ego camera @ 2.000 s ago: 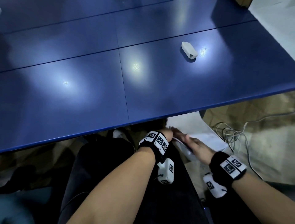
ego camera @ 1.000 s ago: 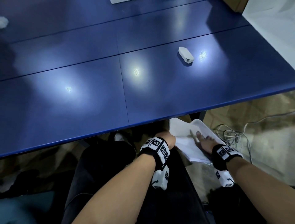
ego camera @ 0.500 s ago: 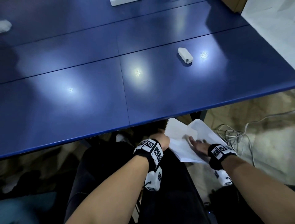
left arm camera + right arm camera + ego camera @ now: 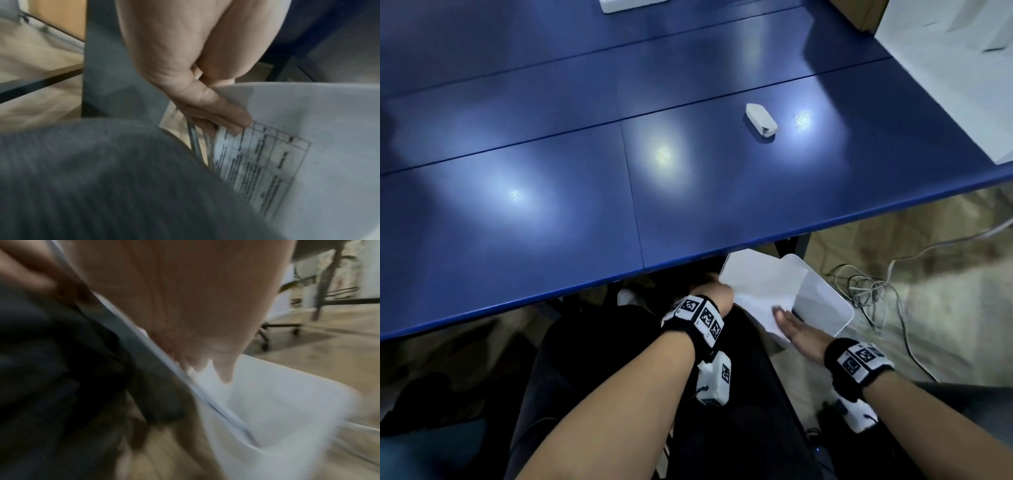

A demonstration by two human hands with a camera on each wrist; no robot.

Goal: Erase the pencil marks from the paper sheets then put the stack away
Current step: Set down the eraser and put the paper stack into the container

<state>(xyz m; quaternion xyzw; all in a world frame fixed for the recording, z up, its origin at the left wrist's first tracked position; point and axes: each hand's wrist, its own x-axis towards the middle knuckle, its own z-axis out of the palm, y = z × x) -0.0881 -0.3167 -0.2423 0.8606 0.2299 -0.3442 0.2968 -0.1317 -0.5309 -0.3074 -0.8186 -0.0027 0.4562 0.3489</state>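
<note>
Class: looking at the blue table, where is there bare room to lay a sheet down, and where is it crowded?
Bare: the blue table left of the eraser, up to the near edge. Crowded: below that edge, where both hands work the papers at the white bin.

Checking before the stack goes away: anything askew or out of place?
The eraser lies alone on the blue table. Below the table edge, the papers stick out of the white bin at a slant, bent, gripped by the left hand.
</note>
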